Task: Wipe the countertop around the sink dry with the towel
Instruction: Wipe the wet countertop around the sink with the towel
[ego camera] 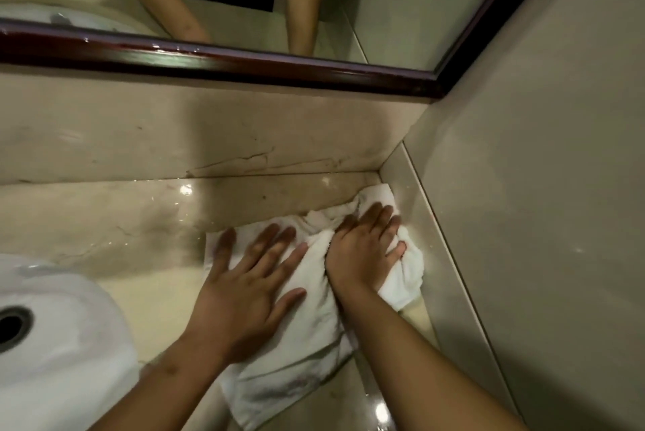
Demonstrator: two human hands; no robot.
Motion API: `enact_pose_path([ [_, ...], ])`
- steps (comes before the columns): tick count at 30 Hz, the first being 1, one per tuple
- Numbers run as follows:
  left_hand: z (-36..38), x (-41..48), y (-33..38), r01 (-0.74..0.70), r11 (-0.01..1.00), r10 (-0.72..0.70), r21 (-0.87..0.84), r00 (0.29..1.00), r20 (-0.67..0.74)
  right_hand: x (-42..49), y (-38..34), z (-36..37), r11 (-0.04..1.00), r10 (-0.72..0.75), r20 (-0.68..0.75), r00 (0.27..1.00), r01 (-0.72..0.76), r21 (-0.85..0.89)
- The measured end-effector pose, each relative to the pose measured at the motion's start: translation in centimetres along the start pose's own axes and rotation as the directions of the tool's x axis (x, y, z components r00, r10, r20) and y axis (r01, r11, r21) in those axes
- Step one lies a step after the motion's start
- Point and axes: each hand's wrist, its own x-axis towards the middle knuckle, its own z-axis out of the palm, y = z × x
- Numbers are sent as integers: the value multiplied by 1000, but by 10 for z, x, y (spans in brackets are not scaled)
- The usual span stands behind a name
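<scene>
Pinning the towel [314, 336] with our flat, spread left hand [244, 294], we bunch it in our curled right hand [363, 252] to dry the far corner [366, 183].

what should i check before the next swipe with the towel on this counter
1. Left hand flat on towel: ok.
2. Right hand gripping the bunched towel end: ok.
3. Towel spread flat: not ok, bunched at the right.
4. Countertop toward the sink dry: cannot tell, glints show.
5. Path toward the sink free of objects: ok.
</scene>
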Motion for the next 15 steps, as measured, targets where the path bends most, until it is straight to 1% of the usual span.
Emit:
enact_pose_path([
  [2,1,1,3,43,999,-43,-8,999,-10,12,-5,4,996,-91,-24,996,91,10],
  [4,2,1,6,91,996,-92,-22,996,-19,25,-7,8,970,-243,-47,969,242,-17],
  [6,2,0,12,138,990,-139,-39,990,-30,38,-6,7,939,-342,19,940,342,-40],
  [8,0,-1,18,198,978,-200,-61,979,-30,44,-4,6,915,-395,80,915,399,-61],
  [10,-1,-5,24,257,964,-260,-74,965,-32,44,-2,2,890,-447,89,890,453,-63],
  [15,-1,-23,41,381,917,-388,-120,921,-45,42,0,-1,843,-532,158,832,538,6],
])
